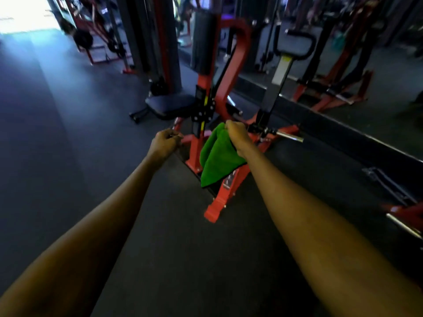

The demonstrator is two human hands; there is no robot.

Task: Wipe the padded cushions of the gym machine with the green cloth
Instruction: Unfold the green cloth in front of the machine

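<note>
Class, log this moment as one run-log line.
right hand: grips green cloth | left hand: curled, contents unclear | seat cushion: untouched

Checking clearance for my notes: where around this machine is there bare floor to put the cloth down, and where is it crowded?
Bare floor spreads left of the seat cushion, and between the forearms before the red base. Crowded: below the green cloth in the right hand, where frame struts and a chrome peg meet.
</note>
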